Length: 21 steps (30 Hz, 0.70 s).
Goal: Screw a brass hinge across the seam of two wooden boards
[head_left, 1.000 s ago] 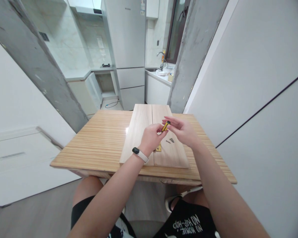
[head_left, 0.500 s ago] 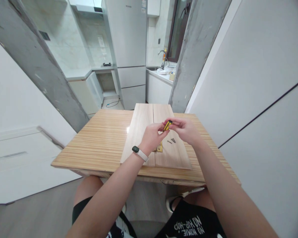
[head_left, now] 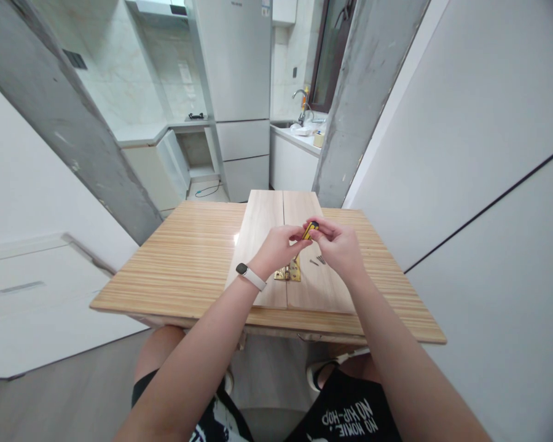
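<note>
Between my two hands is a screwdriver (head_left: 310, 231) with a yellow and black handle, held tilted over the boards; what shows of its thin shaft runs down toward a brass hinge. My right hand (head_left: 338, 245) is closed around the handle from the right. My left hand (head_left: 281, 248), with a white-banded watch on its wrist, pinches the screwdriver from the left. Below them the brass hinge (head_left: 292, 271) lies open across the seam of two pale wooden boards (head_left: 265, 215), partly covered by my left hand. Several screws (head_left: 317, 261) lie on the right board, beside my right hand.
The boards rest on a striped wooden table (head_left: 175, 258), whose front edge is close to my knees. Behind it stand a fridge (head_left: 239, 67) and a sink counter (head_left: 295, 153). White panels and grey wall edges flank both sides.
My left hand and wrist have shifted slightly left and toward the table, uncovering more of the brass hinge. Both hands still hold the screwdriver, and the view has tilted a little.
</note>
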Motion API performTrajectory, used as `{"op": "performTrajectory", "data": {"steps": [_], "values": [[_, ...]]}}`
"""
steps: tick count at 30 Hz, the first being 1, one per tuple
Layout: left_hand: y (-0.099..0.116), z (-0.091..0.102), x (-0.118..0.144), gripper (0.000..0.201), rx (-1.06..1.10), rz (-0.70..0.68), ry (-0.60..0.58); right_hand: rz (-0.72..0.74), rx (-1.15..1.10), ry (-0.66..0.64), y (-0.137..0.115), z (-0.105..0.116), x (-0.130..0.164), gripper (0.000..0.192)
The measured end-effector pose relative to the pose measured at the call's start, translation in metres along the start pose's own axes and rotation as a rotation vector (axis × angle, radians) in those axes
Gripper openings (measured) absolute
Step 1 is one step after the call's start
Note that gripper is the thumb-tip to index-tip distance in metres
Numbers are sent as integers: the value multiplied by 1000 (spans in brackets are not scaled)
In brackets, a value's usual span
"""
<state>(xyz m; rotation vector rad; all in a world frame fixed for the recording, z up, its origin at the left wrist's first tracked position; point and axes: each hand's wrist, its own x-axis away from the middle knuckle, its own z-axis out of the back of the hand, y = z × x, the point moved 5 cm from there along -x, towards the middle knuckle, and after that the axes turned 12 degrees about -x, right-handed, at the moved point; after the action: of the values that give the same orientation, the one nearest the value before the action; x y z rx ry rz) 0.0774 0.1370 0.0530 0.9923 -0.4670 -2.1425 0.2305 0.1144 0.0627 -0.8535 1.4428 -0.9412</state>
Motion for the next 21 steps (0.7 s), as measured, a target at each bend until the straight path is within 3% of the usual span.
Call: {"op": "performTrajectory", "data": {"steps": [11,15,21], "values": [[-10,-2,-9,17,36,-13,-150,25,36,251,0,-7,21,35],[-7,-2,-2,19,98,37,-107,29,27,261,-4,-12,23,32],[-1,-1,9,9,-29,57,50,31,111,269,-11,-16,27,25]]}}
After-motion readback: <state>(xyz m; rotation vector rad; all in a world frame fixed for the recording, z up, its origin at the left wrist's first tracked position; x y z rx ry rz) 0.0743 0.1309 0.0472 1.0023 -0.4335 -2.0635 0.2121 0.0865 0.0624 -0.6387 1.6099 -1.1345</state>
